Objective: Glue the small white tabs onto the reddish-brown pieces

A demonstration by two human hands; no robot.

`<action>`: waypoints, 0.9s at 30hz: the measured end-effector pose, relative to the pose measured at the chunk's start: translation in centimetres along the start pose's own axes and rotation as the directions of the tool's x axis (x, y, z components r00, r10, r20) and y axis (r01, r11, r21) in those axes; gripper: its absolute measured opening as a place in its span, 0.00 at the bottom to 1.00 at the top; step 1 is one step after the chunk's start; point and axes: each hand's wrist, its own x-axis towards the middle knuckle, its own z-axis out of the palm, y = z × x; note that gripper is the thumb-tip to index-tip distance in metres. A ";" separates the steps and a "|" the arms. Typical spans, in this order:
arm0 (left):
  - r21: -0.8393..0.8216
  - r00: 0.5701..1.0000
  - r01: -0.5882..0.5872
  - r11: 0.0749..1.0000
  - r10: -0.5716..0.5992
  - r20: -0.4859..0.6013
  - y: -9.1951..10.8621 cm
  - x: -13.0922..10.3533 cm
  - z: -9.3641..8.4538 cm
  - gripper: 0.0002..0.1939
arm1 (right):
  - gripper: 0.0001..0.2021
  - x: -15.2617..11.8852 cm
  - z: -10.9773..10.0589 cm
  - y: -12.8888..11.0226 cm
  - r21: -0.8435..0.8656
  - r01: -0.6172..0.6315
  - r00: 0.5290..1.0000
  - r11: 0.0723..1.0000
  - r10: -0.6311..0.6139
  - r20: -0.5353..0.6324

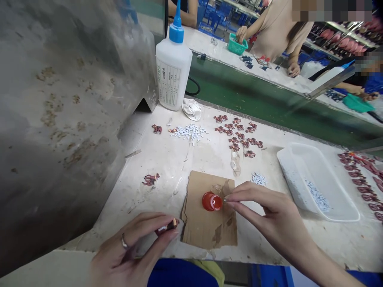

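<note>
My left hand (134,243), with a ring on one finger, grips a small dark brown figurine (166,226) between thumb and fingers; a tan part and a white mark show on it. My right hand (266,215) is pinched closed beside a small red pot (212,201); what sits between its fingertips is too small to make out. The pot lies tipped on a torn piece of cardboard (206,235), its mouth toward the right fingertips. Just beyond my right hand is a little heap of white-blue pieces (258,179).
Several brown figurines (239,135) lie at the back, by a pile of small white pieces (191,132). A glue bottle (173,71) stands behind. On the right is a white tray (287,187); a metal housing (74,119) blocks the left. Co-workers sit across.
</note>
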 end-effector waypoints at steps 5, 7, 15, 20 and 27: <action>0.008 0.958 0.267 0.964 -0.265 -0.112 0.8 -0.4 0.3 0.08 | 0.11 -0.6 0.5 0.4 -0.132 0.132 0.991 0.982 -0.134 -0.006; -0.024 0.944 0.299 0.954 -0.299 -0.138 1.2 -0.4 0.5 0.06 | 0.11 -0.9 0.5 0.5 -0.166 0.149 0.988 0.975 -0.153 -0.011; -0.055 0.932 0.344 0.937 -0.348 -0.101 2.1 -0.1 0.9 0.05 | 0.11 -0.9 0.6 0.6 -0.172 0.156 0.987 0.973 -0.159 -0.004; 0.018 0.973 0.229 0.973 -0.228 -0.020 1.4 -0.1 0.9 0.06 | 0.11 -1.0 0.5 0.4 -0.097 0.106 0.993 0.990 -0.110 -0.035; 0.069 0.978 -0.051 0.996 0.036 0.207 1.8 0.2 1.5 0.11 | 0.11 -0.5 1.2 -2.8 0.200 0.031 0.996 0.979 -0.013 -0.088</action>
